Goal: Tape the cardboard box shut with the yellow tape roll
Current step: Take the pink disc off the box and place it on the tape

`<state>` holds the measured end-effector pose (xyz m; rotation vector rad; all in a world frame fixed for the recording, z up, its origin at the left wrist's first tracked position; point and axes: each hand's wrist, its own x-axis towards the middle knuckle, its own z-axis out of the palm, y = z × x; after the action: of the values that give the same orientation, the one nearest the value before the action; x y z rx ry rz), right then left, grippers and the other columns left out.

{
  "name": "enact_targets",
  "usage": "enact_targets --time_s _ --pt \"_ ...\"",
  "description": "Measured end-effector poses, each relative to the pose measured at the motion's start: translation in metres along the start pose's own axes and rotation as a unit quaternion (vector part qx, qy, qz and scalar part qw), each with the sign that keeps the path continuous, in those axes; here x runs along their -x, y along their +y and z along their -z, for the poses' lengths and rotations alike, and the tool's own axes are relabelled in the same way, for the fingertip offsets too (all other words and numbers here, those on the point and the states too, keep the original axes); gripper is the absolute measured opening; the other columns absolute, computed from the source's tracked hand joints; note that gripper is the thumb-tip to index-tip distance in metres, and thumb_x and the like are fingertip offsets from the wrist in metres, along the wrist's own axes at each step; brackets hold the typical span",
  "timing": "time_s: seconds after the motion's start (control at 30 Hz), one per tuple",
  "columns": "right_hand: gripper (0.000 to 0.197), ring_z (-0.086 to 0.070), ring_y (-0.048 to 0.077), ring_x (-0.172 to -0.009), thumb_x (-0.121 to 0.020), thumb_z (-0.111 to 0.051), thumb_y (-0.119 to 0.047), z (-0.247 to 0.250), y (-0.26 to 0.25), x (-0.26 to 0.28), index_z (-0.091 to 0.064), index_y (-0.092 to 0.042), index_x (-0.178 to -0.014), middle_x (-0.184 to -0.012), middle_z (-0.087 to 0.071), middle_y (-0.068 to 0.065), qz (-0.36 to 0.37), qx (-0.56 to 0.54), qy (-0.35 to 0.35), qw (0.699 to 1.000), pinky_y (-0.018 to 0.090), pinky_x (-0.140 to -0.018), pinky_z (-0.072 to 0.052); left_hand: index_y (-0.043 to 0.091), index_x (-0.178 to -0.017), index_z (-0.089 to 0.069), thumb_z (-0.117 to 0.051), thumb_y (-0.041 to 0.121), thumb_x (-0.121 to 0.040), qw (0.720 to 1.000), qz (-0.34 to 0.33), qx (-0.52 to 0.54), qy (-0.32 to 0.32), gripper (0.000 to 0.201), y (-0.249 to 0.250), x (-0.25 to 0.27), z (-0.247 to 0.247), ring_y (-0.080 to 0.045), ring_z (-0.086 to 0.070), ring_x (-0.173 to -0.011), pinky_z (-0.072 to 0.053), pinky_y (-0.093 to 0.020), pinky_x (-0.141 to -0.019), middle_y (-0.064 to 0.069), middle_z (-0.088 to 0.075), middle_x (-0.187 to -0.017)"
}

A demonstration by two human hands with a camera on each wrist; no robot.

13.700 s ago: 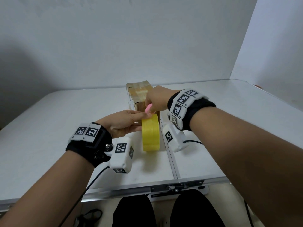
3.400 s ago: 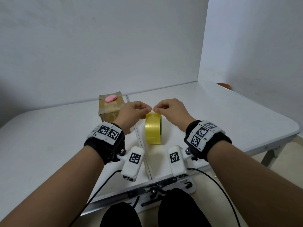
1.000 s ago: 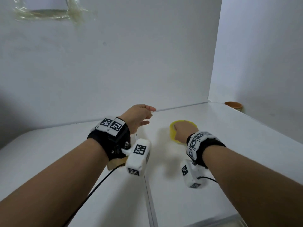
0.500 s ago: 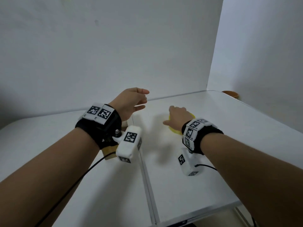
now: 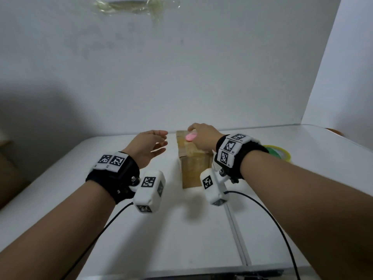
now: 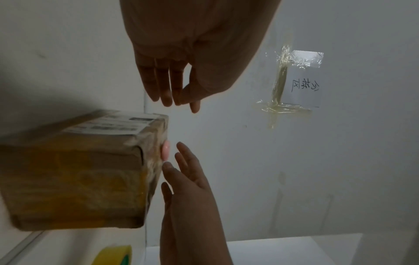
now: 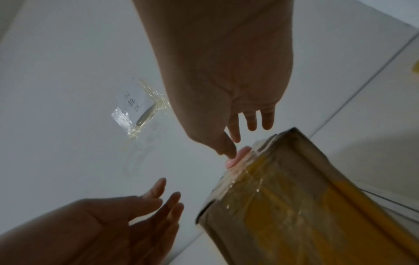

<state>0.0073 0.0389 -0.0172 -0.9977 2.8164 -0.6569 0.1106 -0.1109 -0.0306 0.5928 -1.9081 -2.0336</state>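
Note:
A cardboard box wrapped in yellowish tape stands on the white table, with a small pink oval object on its top. My right hand reaches over the box top with straight fingers. In the right wrist view its thumb tip touches the pink object. My left hand hovers open just left of the box, holding nothing. The yellow tape roll lies flat on the table to the right, partly hidden behind my right wrist.
A paper note is taped to the white wall behind the table. A brown bowl sits at the far right table edge. A seam runs across the tabletop. Black cables trail from both wrist cameras.
My right hand left the tape roll and moved left onto the box top, touching the pink object. The roll stays flat on the table. My left hand remains open beside the box.

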Motion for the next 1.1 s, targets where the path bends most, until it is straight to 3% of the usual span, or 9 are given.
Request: enact_targets --time_s 0.1,0.2,0.4,0.5,0.57,0.67,0.87,0.97,1.1 --pt "0.043 -0.049 0.027 -0.129 -0.098 -0.037 -0.017 -0.007 -0.005 -0.001 -0.046 -0.014 -0.140 -0.143 -0.051 0.010 0.004 0.046 -0.034 0.998 0.032 -0.105 -0.038 0.014 -0.089 -0.064 -0.046 -0.008 -0.090 1.000 0.009 0.001 -0.001 0.028 -0.009 0.005 0.007 -0.017 -0.060 -0.086 -0.051 -0.033 -0.090 -0.002 -0.060 -0.091" --pt "0.043 -0.050 0.028 -0.129 -0.097 -0.039 -0.021 -0.010 -0.005 -0.001 -0.049 -0.017 -0.139 -0.142 -0.053 0.009 0.005 0.048 -0.016 0.999 0.035 -0.107 -0.039 0.014 -0.089 -0.064 -0.046 -0.009 -0.089 1.000 0.012 0.002 -0.009 0.029 -0.019 0.006 0.011 -0.018 -0.059 -0.087 -0.051 -0.032 -0.087 -0.002 -0.060 -0.092" --pt "0.047 -0.064 0.024 -0.106 -0.088 -0.057 -0.049 -0.009 0.008 -0.011 -0.069 -0.016 -0.118 -0.119 -0.069 0.007 -0.014 0.006 0.056 0.998 0.035 -0.095 -0.050 0.013 -0.091 -0.064 -0.046 -0.008 -0.089 1.000 0.014 0.013 -0.017 0.028 -0.027 0.002 0.007 -0.017 -0.059 -0.086 -0.052 -0.030 -0.081 -0.004 -0.058 -0.096" --pt "0.044 -0.066 0.019 -0.086 -0.085 -0.059 -0.051 -0.011 0.015 -0.013 -0.075 -0.017 -0.108 -0.106 -0.074 0.006 -0.003 -0.048 0.079 0.996 0.032 -0.087 -0.052 0.013 -0.091 -0.065 -0.047 -0.007 -0.090 1.000 0.013 0.019 -0.016 0.027 -0.025 -0.001 0.003 -0.016 -0.060 -0.084 -0.053 -0.027 -0.078 -0.003 -0.058 -0.096" --pt "0.042 -0.065 0.022 -0.090 -0.088 -0.056 -0.048 -0.011 0.019 -0.014 -0.076 -0.013 -0.102 -0.102 -0.074 0.008 -0.003 -0.072 0.096 0.993 0.035 -0.086 -0.051 0.013 -0.091 -0.065 -0.047 -0.007 -0.090 1.000 0.012 0.022 -0.018 0.027 -0.024 -0.003 -0.001 -0.016 -0.060 -0.084 -0.053 -0.027 -0.077 -0.003 -0.059 -0.096" --pt "0.037 -0.057 0.026 -0.085 -0.097 -0.042 -0.026 -0.010 0.025 -0.015 -0.069 -0.002 -0.092 -0.095 -0.068 0.013 -0.034 -0.091 0.131 0.987 0.033 -0.071 -0.043 0.013 -0.091 -0.065 -0.046 -0.007 -0.090 1.000 0.002 0.017 -0.020 0.028 -0.020 -0.002 -0.008 -0.018 -0.060 -0.087 -0.053 -0.027 -0.078 -0.004 -0.059 -0.097" --pt "0.031 -0.064 0.040 -0.100 -0.096 -0.038 -0.017 0.003 0.044 0.000 -0.057 0.002 -0.112 -0.108 -0.066 0.023 -0.059 -0.207 0.219 0.952 0.052 -0.089 -0.052 0.013 -0.091 -0.064 -0.043 -0.009 -0.089 0.998 -0.065 0.000 -0.012 0.031 -0.003 0.003 -0.024 -0.016 -0.060 -0.089 -0.053 -0.025 -0.077 -0.005 -0.058 -0.102" --pt "0.031 -0.067 0.033 -0.094 -0.098 -0.037 -0.015 0.012 0.059 0.015 -0.056 0.002 -0.114 -0.111 -0.066 0.022 -0.070 -0.225 0.234 0.943 0.044 -0.086 -0.055 0.013 -0.090 -0.063 -0.042 -0.008 -0.090 0.995 -0.099 -0.010 -0.016 0.030 0.010 0.006 -0.041 -0.016 -0.060 -0.088 -0.053 -0.025 -0.082 -0.005 -0.058 -0.103" --pt "0.032 -0.061 0.014 -0.064 -0.100 -0.036 -0.021 0.022 0.089 0.037 -0.055 -0.001 -0.116 -0.112 -0.066 0.019 -0.096 -0.279 0.261 0.919 0.021 -0.059 -0.049 0.014 -0.089 -0.064 -0.042 -0.008 -0.090 0.992 -0.113 -0.020 -0.053 0.032 0.019 0.011 -0.078 -0.017 -0.061 -0.091 -0.053 -0.023 -0.078 -0.005 -0.058 -0.105"
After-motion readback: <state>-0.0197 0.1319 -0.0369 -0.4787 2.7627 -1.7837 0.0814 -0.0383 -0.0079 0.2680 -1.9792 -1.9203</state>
